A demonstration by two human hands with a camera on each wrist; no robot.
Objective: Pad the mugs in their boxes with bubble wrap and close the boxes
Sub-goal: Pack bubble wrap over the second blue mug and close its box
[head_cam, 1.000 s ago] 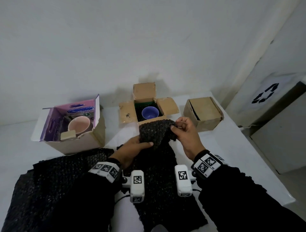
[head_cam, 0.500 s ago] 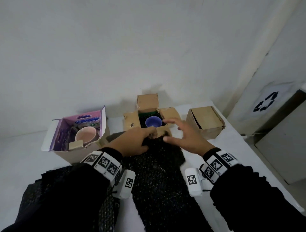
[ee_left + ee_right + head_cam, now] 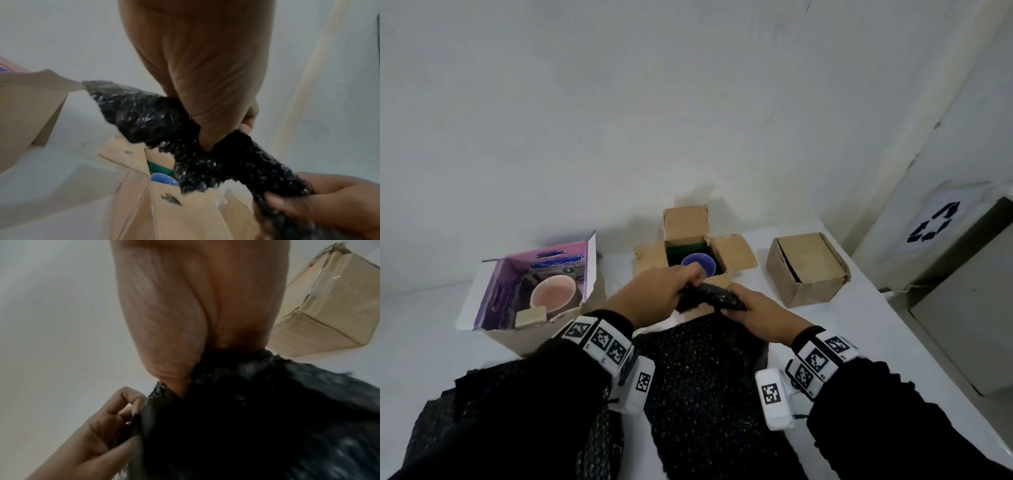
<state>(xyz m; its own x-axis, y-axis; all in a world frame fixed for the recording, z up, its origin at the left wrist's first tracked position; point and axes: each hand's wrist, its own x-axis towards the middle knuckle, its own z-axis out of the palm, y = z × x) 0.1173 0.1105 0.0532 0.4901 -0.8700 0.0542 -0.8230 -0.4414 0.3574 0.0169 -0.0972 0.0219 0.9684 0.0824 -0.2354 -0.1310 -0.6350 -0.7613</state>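
A long strip of black bubble wrap (image 3: 705, 383) runs up the table's middle to an open brown box (image 3: 732, 251) that holds a blue mug (image 3: 698, 264). My left hand (image 3: 657, 294) and right hand (image 3: 760, 317) both grip the strip's bunched far end (image 3: 714, 297) at the box's near edge. The left wrist view has the bubble wrap (image 3: 205, 155) pinched over the box (image 3: 185, 216), with the blue mug (image 3: 163, 178) just below. In the right wrist view my right hand (image 3: 185, 369) clutches the dark bubble wrap (image 3: 257, 426). A pink mug (image 3: 553, 298) stands in an open purple-lined box (image 3: 493, 298) at the left.
A closed brown box (image 3: 808, 269) stands right of the open one. More black bubble wrap (image 3: 482, 411) lies at the front left under my sleeve. A grey bin with a recycling sign (image 3: 931, 226) stands beyond the table's right edge (image 3: 914, 329). A white wall rises behind.
Both hands have carried the bubble wrap's end forward to the brown box and bunched it. The right hand, spread open half a second ago, now grips the wrap again.
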